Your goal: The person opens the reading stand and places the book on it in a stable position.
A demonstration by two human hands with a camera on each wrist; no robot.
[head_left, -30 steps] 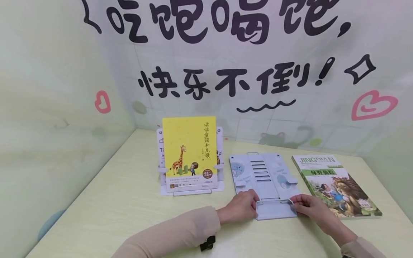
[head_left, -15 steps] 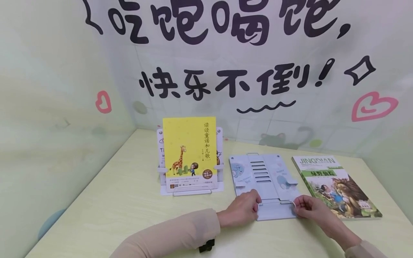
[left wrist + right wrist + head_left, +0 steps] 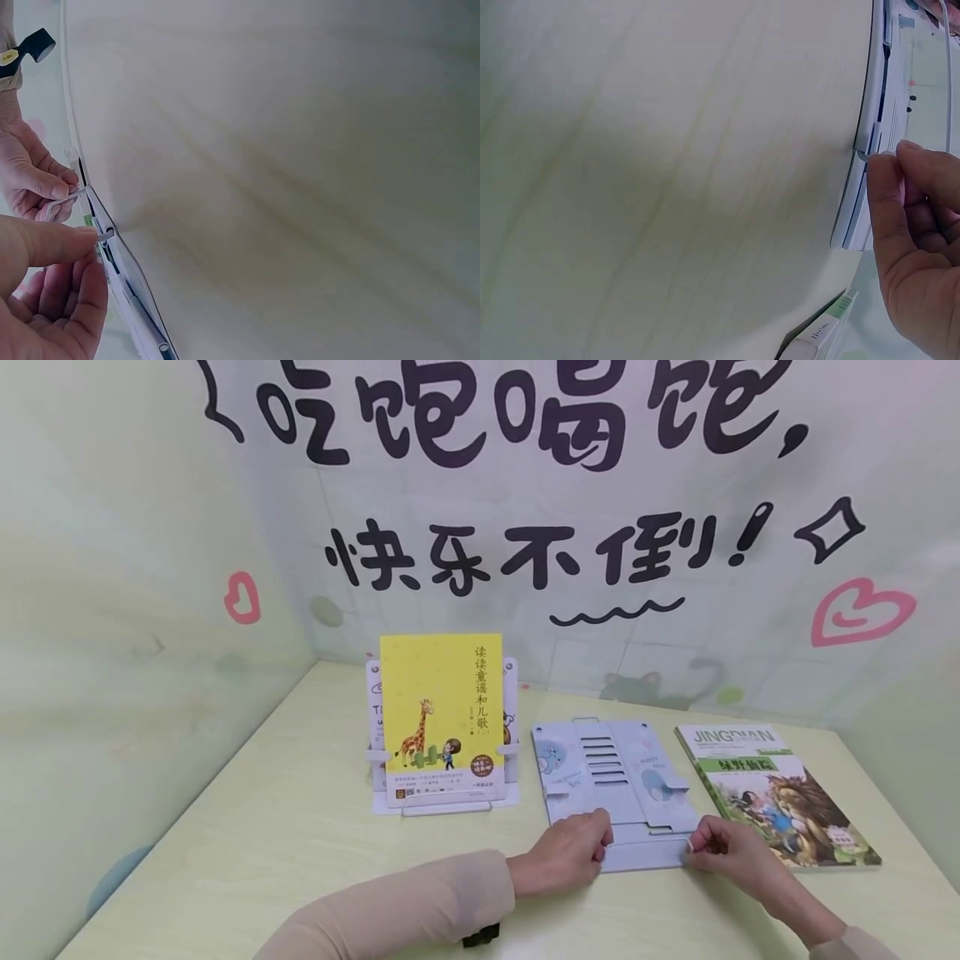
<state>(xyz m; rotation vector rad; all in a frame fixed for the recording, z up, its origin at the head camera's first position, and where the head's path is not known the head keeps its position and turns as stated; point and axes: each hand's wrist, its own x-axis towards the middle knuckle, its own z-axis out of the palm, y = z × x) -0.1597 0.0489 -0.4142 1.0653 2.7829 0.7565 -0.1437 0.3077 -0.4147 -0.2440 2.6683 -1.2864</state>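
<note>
A pale blue folding book stand [image 3: 627,807] with elephant drawings and a slotted middle lies flat on the table. My left hand [image 3: 566,853] pinches one end of the thin wire ledge at the stand's near edge. At the opposite end, my right hand [image 3: 731,853] pinches the same wire between thumb and forefinger. In the left wrist view the wire ledge [image 3: 69,197] sticks up from the stand's edge, between the two hands. The right wrist view shows the wire's long bar [image 3: 949,82] and the right fingertips at its bent end.
Left of the flat stand, a yellow book [image 3: 442,710] with a giraffe leans upright on a white book stand [image 3: 512,768]. A book with a lion cover [image 3: 795,810] lies to the right, close to the right hand. Printed walls close off the back and sides of the table [image 3: 285,827].
Both hands have kept hold of the wire ledge and swung it, so that its bar now stands lower in the head view, nearer the stand's front edge. The stand and books stay in place.
</note>
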